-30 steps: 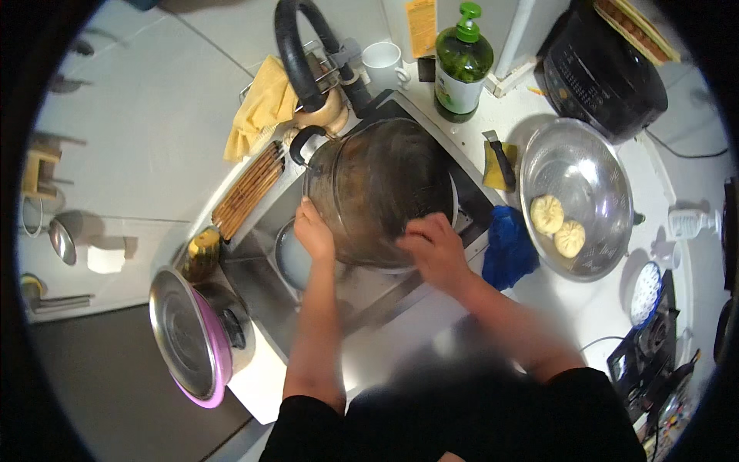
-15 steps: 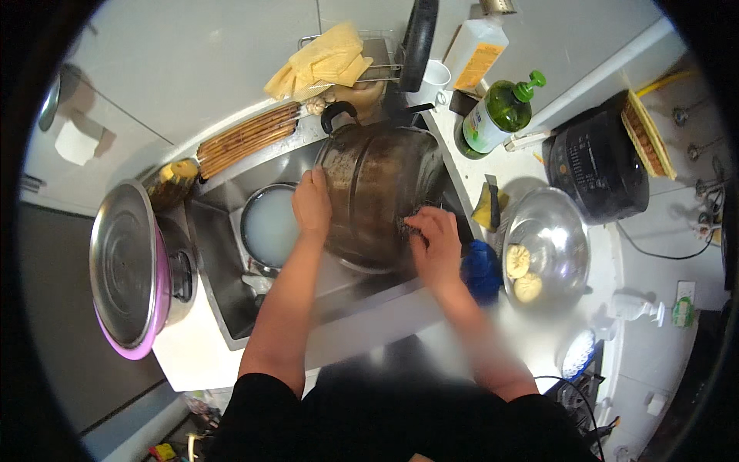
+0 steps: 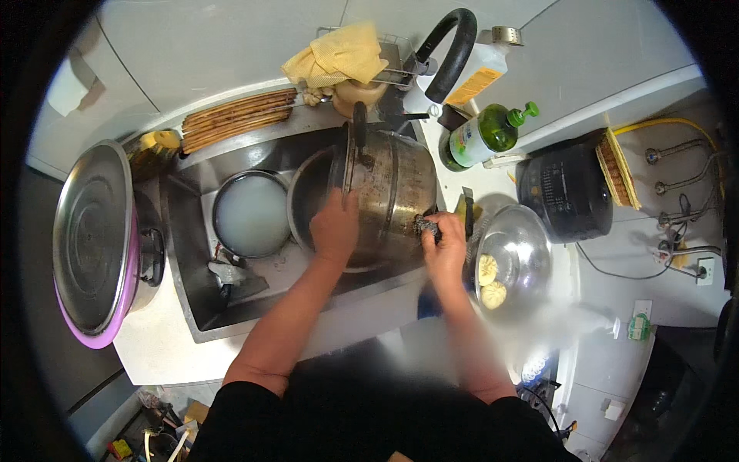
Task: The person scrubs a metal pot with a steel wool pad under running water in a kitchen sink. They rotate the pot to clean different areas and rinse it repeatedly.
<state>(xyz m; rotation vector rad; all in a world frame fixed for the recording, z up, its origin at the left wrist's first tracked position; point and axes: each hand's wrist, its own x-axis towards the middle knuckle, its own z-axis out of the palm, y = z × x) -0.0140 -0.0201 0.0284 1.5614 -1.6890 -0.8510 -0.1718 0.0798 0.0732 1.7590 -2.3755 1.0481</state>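
The walls [image 3: 231, 46] are faced with pale grey tiles, parted by thin dark seams. A steel sink [image 3: 188, 277] is set into a white tabletop [image 3: 146, 354], flanked at the left by a dark grey panel [image 3: 77, 369]. A yellow hose [image 3: 666, 121] and a white socket [image 3: 705, 271] are seen at the right.

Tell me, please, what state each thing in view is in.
Large pot: tipped on its side, stained outside
Left hand: holding the pot's rim
Right hand: gripping the scrubber
Scrubber: against the pot
Round pan: in the sink, containing cloudy liquid
Colander: holding two pale buns
Yellow cloth: crumpled
Steel lid: on the purple basin
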